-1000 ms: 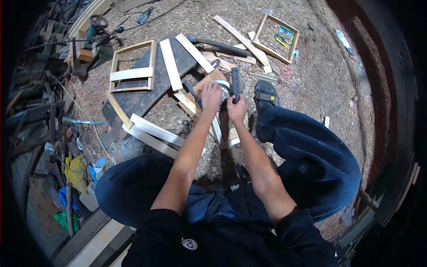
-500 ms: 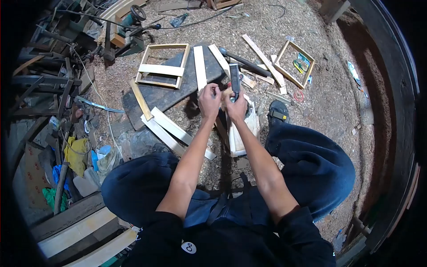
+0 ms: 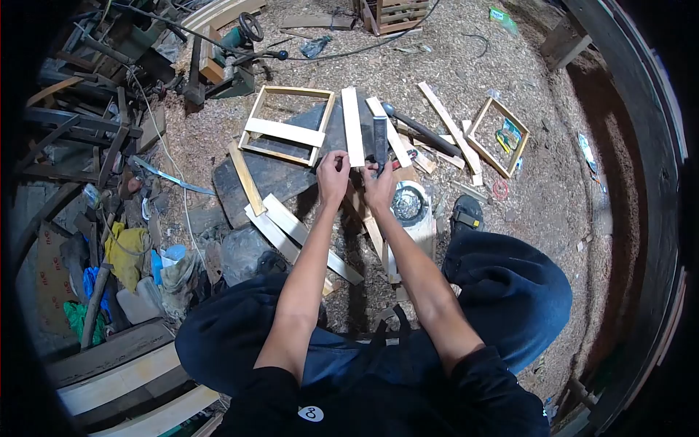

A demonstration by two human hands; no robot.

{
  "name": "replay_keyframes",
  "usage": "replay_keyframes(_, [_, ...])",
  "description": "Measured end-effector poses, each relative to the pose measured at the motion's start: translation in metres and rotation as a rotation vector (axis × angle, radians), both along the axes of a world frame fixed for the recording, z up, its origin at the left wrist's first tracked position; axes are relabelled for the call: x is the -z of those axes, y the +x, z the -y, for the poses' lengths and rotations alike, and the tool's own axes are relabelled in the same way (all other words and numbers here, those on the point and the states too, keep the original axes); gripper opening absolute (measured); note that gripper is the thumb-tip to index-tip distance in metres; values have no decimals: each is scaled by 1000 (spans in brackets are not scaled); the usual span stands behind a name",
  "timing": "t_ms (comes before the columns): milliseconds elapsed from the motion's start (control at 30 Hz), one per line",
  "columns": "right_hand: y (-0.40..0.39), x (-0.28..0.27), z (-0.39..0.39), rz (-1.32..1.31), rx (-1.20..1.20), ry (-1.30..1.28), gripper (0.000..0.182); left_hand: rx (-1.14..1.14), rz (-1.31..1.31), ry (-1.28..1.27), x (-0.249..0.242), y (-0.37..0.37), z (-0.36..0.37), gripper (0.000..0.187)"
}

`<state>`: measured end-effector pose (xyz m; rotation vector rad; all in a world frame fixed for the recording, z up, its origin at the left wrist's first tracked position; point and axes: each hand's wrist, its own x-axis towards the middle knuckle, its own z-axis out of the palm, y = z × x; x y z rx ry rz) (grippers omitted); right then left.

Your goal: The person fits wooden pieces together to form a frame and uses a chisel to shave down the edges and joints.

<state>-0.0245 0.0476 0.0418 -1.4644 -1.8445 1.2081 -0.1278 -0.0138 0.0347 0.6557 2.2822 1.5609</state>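
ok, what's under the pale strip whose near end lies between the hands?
A dark board shows on both sides of the pale strip, which appears to rest on it. The patch directly beneath the strip is covered, so can't be seen.

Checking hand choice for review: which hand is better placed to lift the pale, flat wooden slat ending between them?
Left hand, probably: it's beside the near end of the slat, while the right hand holds a dark, elongated tool.
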Motion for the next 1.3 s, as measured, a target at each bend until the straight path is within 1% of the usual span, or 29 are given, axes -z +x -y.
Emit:
replay_keyframes(33, [-2, -2, -5, 2, -2, 1, 37, -2, 2, 1, -12, 0, -4, 13])
replay_keyframes(100, [-7, -7, -16, 59, 28, 5, 38, 59, -122, -124, -29, 3, -14, 13])
replay_keyframes(133, [-7, -11, -19, -12, 8, 124, 39, 71, -127, -94, -28, 1, -19, 13])
replay_keyframes(167, [-8, -14, -22, -8, 9, 121, 39, 73, -123, -96, -30, 0, -24, 13])
replay_keyframes(233, [-12, -14, -28, 74, -14, 51, 30, 100, -114, -166, -30, -3, -31, 14])
replay_keyframes(300, [-11, -7, -27, 57, -24, 73, 30, 120, -89, -190, -29, -4, -35, 15])
replay_keyframes(367, [-12, 3, -25, -12, -28, 48, 30, 127, -125, -255, -27, -3, -38, 15])
replay_keyframes(433, [-8, 2, -23, -36, -24, 59, 29, 149, -106, -274, -22, -4, -38, 15])
replay_keyframes(500, [-4, 3, -21, -101, -49, -10, 29, 165, -165, -285, -17, -7, -38, 13])
replay_keyframes(533, [-3, 5, -20, -131, -45, 11, 29, 169, -165, -293, -16, -6, -38, 12])
replay_keyframes(633, [1, 5, -17, -91, -64, -54, 30, 188, -179, -315, -17, -6, -38, 11])
replay_keyframes(667, [2, 4, -16, -122, -54, -37, 29, 196, -188, -334, -18, -5, -37, 11])
replay_keyframes(700, [2, 2, -14, -125, -52, -37, 29, 197, -190, -334, -12, -7, -36, 11])
replay_keyframes(767, [5, -1, -13, -166, -35, -27, 29, 177, -108, -188, 1, -11, -34, 11])
replay_keyframes(800, [7, 0, -12, -165, -34, -27, 29, 179, -107, -188, 3, -12, -33, 11])
replay_keyframes(867, [8, 4, -12, -81, -45, -109, 29, 189, -115, -146, 7, -14, -30, 11])
replay_keyframes(967, [10, 4, -11, -84, -75, -62, 30, 174, -64, -125, -1, -15, -28, 10])
replay_keyframes(1167, [11, 2, -9, -69, -114, -98, 33, 181, -45, -38, 18, -22, -27, 10])
replay_keyframes(1267, [11, -4, -10, -96, -117, -142, 34, 192, -48, -70, -5, -14, -27, 10])
replay_keyframes(1300, [11, -5, -11, -94, -117, -141, 34, 192, -47, -69, -3, -15, -27, 10])
